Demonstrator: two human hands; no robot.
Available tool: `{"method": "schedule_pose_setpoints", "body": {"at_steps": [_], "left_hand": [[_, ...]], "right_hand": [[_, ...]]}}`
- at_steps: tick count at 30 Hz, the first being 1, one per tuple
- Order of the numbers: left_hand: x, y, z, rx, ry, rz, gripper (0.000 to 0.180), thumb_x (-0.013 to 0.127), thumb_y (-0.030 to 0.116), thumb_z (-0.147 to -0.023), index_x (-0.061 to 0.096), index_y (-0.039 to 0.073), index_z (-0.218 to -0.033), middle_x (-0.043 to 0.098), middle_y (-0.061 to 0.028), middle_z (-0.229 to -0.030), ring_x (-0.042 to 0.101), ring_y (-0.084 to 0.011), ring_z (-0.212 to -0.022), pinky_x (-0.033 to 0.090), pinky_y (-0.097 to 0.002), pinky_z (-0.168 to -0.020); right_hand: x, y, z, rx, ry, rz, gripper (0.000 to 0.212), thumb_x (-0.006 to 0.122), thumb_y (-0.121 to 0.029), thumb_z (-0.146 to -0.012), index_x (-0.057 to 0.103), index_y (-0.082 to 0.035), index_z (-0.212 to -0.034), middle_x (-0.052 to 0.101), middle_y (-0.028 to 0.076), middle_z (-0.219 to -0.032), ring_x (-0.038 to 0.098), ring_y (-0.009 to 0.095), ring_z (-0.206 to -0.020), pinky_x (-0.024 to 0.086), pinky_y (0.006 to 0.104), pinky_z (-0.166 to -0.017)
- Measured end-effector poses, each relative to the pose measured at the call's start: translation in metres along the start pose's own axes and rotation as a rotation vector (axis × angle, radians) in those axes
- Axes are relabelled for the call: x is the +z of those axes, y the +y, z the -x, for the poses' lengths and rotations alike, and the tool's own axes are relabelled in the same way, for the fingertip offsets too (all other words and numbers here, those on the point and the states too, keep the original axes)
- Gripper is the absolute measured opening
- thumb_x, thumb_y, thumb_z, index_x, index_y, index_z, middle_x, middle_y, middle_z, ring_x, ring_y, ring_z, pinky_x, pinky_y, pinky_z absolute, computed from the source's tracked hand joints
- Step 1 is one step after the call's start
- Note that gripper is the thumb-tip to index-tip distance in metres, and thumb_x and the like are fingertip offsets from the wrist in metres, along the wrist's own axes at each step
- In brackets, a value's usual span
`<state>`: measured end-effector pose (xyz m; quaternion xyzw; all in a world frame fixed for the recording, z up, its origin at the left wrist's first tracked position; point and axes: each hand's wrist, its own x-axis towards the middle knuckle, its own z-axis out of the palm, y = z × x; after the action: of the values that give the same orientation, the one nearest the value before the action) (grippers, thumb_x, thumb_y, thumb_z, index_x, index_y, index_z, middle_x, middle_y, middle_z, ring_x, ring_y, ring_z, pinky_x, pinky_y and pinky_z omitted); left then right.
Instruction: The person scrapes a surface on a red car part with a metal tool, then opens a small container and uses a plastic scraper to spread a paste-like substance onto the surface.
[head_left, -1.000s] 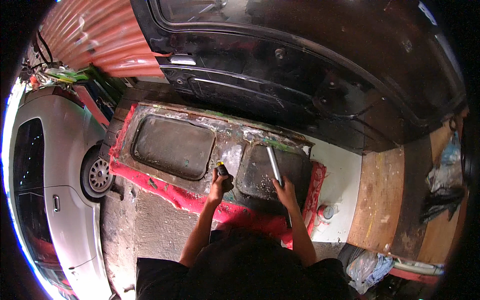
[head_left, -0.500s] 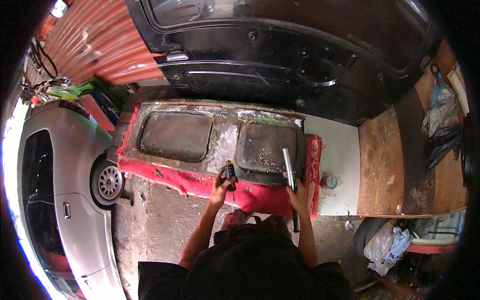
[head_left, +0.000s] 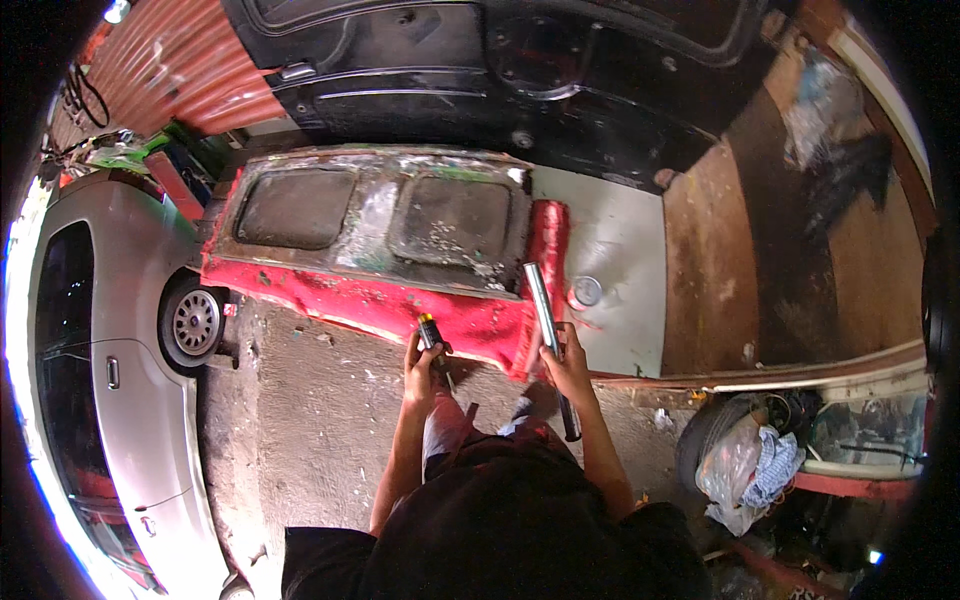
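Both tools now off the red panel (head_left: 380,300) (hands lower).

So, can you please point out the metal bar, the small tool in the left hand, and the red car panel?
metal bar (head_left: 540,295), head view, on its shiny upper part.
small tool (head_left: 428,330), head view, on its yellow-and-black top.
red car panel (head_left: 380,300), head view, on its red lower edge.

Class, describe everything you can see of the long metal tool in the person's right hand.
The long metal tool is a slim, straight bar, silvery and shiny like bare steel along its upper part and darker toward its lower end. The right hand grips it around the middle, so it sticks out both above and below the fist. It is tilted slightly, top leaning left. Its upper end lies over the red car panel, near the panel's right edge; whether it touches cannot be told. Its tip shape is too small to make out.
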<state>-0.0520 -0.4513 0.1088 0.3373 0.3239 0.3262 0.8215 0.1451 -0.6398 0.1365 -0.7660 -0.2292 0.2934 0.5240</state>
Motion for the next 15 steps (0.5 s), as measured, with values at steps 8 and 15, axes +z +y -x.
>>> {"method": "schedule_pose_setpoints", "body": {"at_steps": [8, 15], "left_hand": [[0.042, -0.071, 0.068, -0.122, -0.127, -0.107, 0.051, 0.059, 0.005, -0.087, 0.044, 0.007, -0.136, 0.063, -0.0094, -0.094, 0.060, -0.0173, -0.080, 0.046, -0.0292, -0.065], [0.071, -0.107, 0.070, -0.276, -0.228, -0.176, 0.056, 0.067, 0.007, -0.084, 0.045, 0.009, -0.135, 0.062, -0.0058, -0.100, 0.060, -0.0156, -0.087, 0.048, -0.0319, -0.072]], "right_hand": [[-0.080, 0.070, 0.063, -0.015, 0.167, 0.043, 0.031, 0.067, -0.024, -0.092, 0.048, -0.004, -0.107, 0.057, 0.006, -0.071, 0.056, 0.017, -0.057, 0.043, 0.0328, -0.052], [-0.098, 0.083, 0.108, 0.167, 0.378, -0.176, 0.025, 0.062, -0.022, -0.096, 0.052, -0.007, -0.113, 0.051, 0.003, -0.064, 0.050, 0.012, -0.041, 0.039, 0.0300, -0.034]]}}
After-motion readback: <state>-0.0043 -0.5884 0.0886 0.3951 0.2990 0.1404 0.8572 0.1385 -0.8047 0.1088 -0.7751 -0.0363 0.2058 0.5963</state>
